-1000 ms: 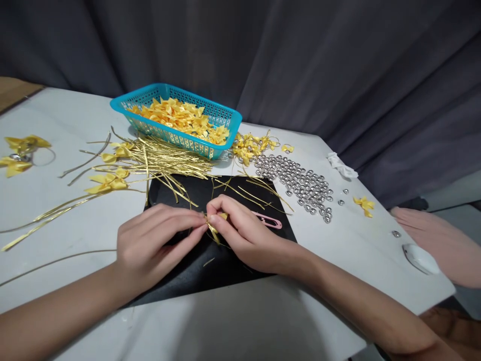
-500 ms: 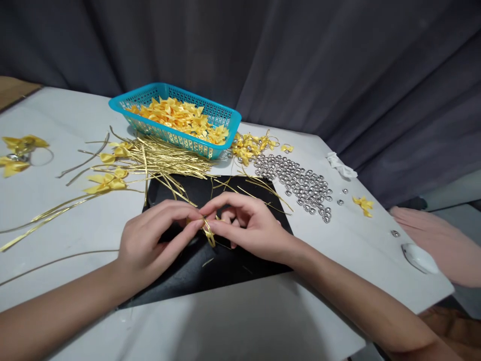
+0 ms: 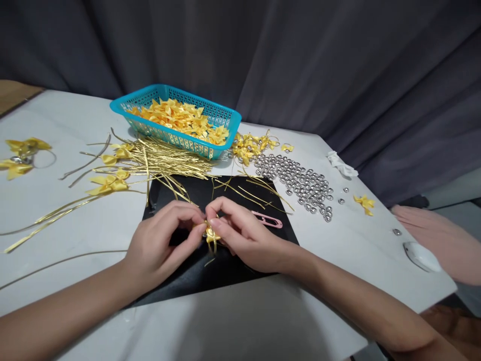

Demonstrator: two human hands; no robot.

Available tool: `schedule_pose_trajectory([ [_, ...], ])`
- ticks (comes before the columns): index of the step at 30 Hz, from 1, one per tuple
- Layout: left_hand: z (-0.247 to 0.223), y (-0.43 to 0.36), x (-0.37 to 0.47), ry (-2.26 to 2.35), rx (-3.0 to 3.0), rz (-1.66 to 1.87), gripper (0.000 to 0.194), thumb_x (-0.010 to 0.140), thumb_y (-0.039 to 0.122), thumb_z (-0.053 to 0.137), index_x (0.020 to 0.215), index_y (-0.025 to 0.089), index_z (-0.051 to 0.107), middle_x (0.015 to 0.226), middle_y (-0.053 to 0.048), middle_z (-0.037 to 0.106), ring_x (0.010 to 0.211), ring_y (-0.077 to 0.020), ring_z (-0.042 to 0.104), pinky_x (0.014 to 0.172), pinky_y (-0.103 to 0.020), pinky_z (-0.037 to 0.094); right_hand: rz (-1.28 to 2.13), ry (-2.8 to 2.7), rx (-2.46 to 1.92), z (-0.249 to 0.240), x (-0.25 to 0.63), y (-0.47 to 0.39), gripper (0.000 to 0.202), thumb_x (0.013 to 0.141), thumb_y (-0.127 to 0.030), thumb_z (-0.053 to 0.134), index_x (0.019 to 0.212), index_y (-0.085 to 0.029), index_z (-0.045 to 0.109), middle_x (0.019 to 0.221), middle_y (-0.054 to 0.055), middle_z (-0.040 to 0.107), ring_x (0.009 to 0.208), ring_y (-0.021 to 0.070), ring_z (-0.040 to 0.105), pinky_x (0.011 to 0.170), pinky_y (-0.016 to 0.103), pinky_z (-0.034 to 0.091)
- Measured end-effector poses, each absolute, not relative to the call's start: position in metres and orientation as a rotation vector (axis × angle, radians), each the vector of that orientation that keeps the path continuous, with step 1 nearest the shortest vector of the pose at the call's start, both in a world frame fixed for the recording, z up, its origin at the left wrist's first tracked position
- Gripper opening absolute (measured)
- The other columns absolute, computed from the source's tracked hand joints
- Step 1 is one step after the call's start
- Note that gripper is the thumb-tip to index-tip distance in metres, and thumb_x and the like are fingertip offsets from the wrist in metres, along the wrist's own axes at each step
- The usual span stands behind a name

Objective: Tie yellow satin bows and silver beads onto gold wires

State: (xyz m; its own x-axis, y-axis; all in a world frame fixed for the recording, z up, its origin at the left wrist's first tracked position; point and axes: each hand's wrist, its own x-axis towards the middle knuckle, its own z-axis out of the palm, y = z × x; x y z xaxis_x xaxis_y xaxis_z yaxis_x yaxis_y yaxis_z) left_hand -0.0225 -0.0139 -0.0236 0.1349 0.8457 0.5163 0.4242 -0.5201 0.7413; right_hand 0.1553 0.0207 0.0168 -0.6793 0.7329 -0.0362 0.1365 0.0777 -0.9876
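Over the black mat point(image 3: 176, 286), my left hand point(image 3: 165, 240) and my right hand point(image 3: 248, 233) meet, fingertips nearly touching. Between them is a small yellow bow piece point(image 3: 212, 234) with a gold strip looped at it. My left thumb and index finger pinch its left side; my right thumb and fingers pinch the gold strip at its right. The fingertips hide part of the piece. A pink-handled tool point(image 3: 274, 221) lies on the mat behind my right hand. Many gold strips point(image 3: 165, 158) lie in a pile beyond my left hand.
A blue basket point(image 3: 175, 136) of yellow bows stands at the back. Silver heart-shaped pieces point(image 3: 300, 180) are spread to the right, near yellow bows point(image 3: 246, 148). Further right are a white cloth point(image 3: 341, 164), a loose bow point(image 3: 364, 204) and a white mouse-like object point(image 3: 421, 255).
My right hand has turned and its fingers have closed in on the piece, with more yellow now showing. The pink-handled tool has come into view. The view has shifted slightly.
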Motion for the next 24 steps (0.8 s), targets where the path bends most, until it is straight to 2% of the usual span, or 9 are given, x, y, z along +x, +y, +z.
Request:
schedule_pose_trajectory([
  [7,-0.031,-0.013,-0.025,1.242,2.255,1.329,0.01,0.088,0.012,0.053,0.087,0.022,0.053,0.079,0.002,0.063,0.07,-0.0107,0.061,0.064,-0.019,0.048,1.876,-1.738,-0.873,0.009,0.153,0.017,0.013,0.098,-0.032,0.038,0.09,-0.022,0.036,0.062,-0.009,0.037,0.044,0.005,0.038,0.041,0.015,0.034],
  [12,-0.029,-0.012,-0.025,1.222,2.219,1.324,0.01,0.087,0.013,0.053,0.084,0.023,0.051,0.079,0.003,0.065,0.069,-0.0097,0.062,0.064,-0.018,0.049,1.755,-1.759,-0.878,0.004,0.152,0.015,0.013,0.097,-0.029,0.042,0.088,-0.02,0.039,0.066,-0.008,0.04,0.047,0.0035,0.04,0.042,0.013,0.034],
  [15,-0.03,-0.011,-0.025,1.217,2.15,1.286,0.009,0.087,0.015,0.052,0.083,0.023,0.051,0.077,0.004,0.066,0.065,-0.0093,0.062,0.06,-0.018,0.049,1.842,-1.66,-0.861,0.001,0.152,0.015,0.017,0.096,-0.035,0.044,0.089,-0.021,0.04,0.064,-0.009,0.037,0.046,0.0039,0.037,0.042,0.013,0.037],
  [19,-0.029,-0.013,-0.026,1.25,2.105,1.301,0.007,0.087,0.017,0.054,0.085,0.023,0.054,0.075,0.006,0.068,0.06,-0.0088,0.063,0.057,-0.017,0.05,1.919,-1.552,-0.846,0.0,0.152,0.017,0.028,0.09,-0.046,0.055,0.089,-0.021,0.043,0.062,-0.009,0.036,0.046,0.0042,0.035,0.041,0.013,0.041],
  [24,-0.024,-0.014,-0.024,1.306,2.066,1.35,0.005,0.087,0.018,0.057,0.086,0.023,0.057,0.076,0.005,0.07,0.059,-0.0084,0.064,0.057,-0.017,0.052,1.799,-1.604,-0.919,0.006,0.154,0.024,0.034,0.077,-0.043,0.072,0.095,-0.018,0.058,0.065,-0.006,0.049,0.047,0.0038,0.04,0.039,0.014,0.043],
])
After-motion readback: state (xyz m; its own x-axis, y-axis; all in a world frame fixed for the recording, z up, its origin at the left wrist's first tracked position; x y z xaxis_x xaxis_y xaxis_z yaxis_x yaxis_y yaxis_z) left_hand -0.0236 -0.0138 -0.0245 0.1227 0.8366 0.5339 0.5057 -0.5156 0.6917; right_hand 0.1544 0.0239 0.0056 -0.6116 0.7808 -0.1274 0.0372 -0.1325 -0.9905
